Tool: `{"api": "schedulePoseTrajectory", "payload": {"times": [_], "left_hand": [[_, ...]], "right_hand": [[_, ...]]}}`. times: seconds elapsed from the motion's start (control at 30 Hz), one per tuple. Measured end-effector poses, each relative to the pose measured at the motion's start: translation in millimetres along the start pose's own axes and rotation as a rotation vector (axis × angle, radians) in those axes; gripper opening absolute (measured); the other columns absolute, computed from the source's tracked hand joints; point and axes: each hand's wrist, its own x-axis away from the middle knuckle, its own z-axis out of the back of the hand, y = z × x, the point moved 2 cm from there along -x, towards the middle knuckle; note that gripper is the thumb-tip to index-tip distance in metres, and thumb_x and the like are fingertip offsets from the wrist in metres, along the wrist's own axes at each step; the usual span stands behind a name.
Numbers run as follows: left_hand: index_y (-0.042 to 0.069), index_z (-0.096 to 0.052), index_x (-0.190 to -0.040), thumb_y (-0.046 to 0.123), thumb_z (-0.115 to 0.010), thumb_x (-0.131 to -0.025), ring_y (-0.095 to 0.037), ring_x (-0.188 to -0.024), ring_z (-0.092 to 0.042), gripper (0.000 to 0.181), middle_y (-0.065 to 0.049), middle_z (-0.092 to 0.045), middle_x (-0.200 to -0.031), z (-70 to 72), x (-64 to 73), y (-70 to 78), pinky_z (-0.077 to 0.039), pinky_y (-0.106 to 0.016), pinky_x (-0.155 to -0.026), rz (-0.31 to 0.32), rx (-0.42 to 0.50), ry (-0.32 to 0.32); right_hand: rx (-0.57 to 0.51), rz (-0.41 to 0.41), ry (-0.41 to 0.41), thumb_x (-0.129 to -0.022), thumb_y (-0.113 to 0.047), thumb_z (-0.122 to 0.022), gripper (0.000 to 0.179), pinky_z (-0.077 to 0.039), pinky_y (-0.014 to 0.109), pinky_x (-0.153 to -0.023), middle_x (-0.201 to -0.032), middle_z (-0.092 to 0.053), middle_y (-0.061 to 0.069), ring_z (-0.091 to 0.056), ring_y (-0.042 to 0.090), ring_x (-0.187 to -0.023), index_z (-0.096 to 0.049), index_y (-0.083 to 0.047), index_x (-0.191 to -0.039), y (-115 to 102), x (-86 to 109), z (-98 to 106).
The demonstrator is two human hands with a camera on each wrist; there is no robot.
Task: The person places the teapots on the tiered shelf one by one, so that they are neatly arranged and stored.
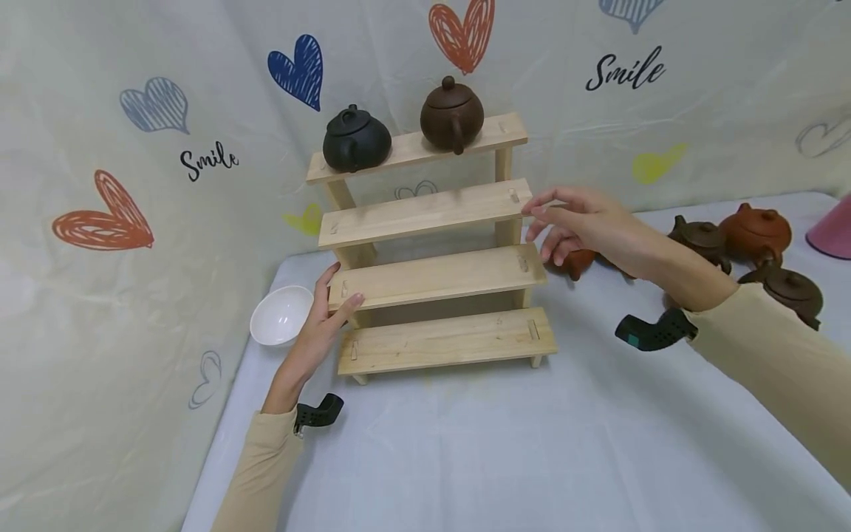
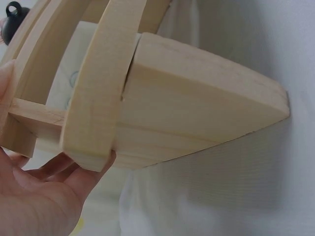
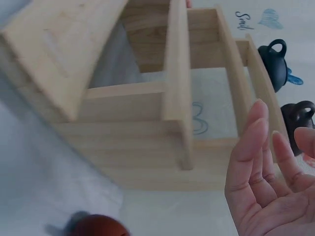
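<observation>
A pale four-tier wooden display stand stands on the white cloth. My left hand grips the left end of its third board from the top, thumb over the upper face; in the left wrist view the fingers bend around the board ends. Beside the right end of the second board is my right hand, its fingers loosely bent and thumb apart, holding nothing in the right wrist view. Up on the top board sit a black teapot at the left and a dark brown teapot toward the right.
Left of the stand is a white bowl. Behind my right hand a reddish teapot partly shows. Farther right, a red-brown teapot and dark brown teapots cluster near a pink object. A printed curtain hangs behind.
</observation>
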Motion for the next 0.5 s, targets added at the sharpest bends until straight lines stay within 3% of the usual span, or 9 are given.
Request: {"api": "schedulePoseTrajectory", "payload": {"times": [0.27,0.5], "left_hand": [[0.02,-0.002,-0.167,0.031,-0.055,-0.109,-0.027,-0.151,-0.024,0.079,-0.013,-0.014,-0.17,1.1,-0.5,-1.2,-0.021,-0.053,-0.123,-0.009,-0.008,0.0],[0.021,-0.002,-0.168,0.035,-0.056,-0.109,-0.027,-0.151,-0.024,0.08,-0.011,-0.011,-0.171,1.1,-0.6,-1.9,-0.023,-0.054,-0.122,0.005,-0.014,-0.006]], "right_hand": [[0.075,0.041,-0.012,-0.112,-0.022,-0.051,0.02,-0.058,0.032,-0.067,-0.101,-0.067,0.009,-0.066,0.026,-0.078,-0.059,-0.01,-0.125,49,44.1,15],[0.143,-0.049,0.034,-0.112,-0.013,-0.048,0.018,-0.056,0.031,-0.063,-0.098,-0.068,0.011,-0.064,0.025,-0.076,-0.063,-0.015,-0.122,106,96.4,46]]}}
